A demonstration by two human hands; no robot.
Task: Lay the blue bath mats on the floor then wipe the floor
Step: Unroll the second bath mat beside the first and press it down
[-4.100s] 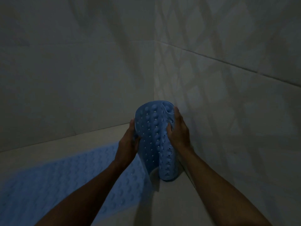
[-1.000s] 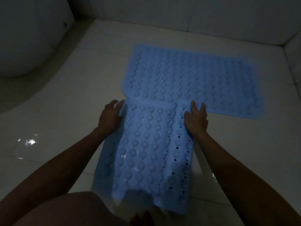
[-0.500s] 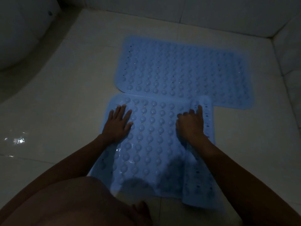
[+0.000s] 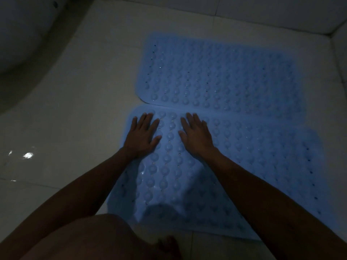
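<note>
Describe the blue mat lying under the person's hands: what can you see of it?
The near mat is pale blue, looks rubbery, studded with rows of round bumps and small holes. It lies spread on the tiled floor, its far edge meeting the second mat. The left hand and right hand press flat, fingers spread, near its far left corner.

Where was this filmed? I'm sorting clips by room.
Probably a bathroom: glossy tiled floor, two blue studded bath mats, and a rounded white fixture, perhaps a toilet.
</note>
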